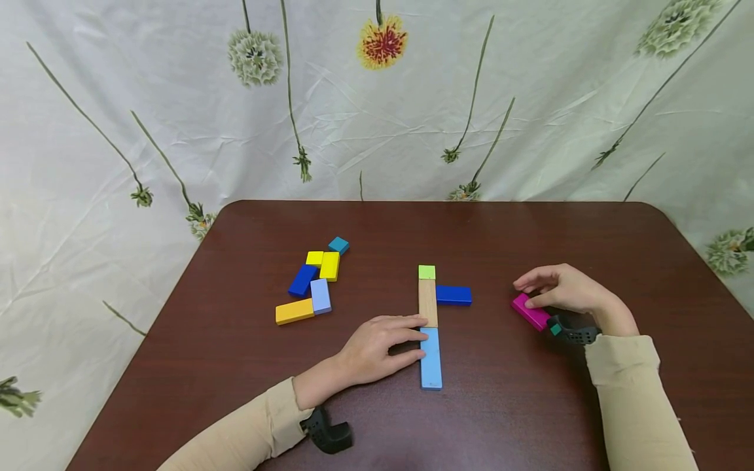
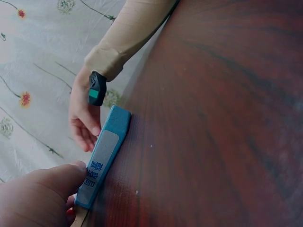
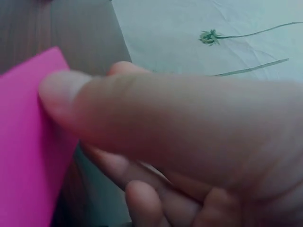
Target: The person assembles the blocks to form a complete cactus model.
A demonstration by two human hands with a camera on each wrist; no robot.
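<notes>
The magenta block (image 1: 532,313), well right of the light blue block (image 1: 430,363), is cut off in the right wrist view; the right grip (image 1: 567,289) has its thumb on it, though whether pinching I cannot tell. The blue one's label (image 2: 107,147) reads 警 and 局, the middle character partly hidden; the left grip (image 1: 379,345), fingers spread, touches its left side

So the fit is pretty simple: plain beige long sleeves, the left sleeve (image 1: 235,425) and right sleeve (image 1: 633,386) both ending in a chunky wrinkled cuff. Left hand (image 1: 383,347) and right hand (image 1: 580,291) are bare. Left wrist wears a curved black gadget (image 1: 330,435); the black band (image 1: 577,333) nearer the table's (image 1: 506,418) right edge has little holes (plus a green square (image 1: 556,330), kinda neat).
</notes>
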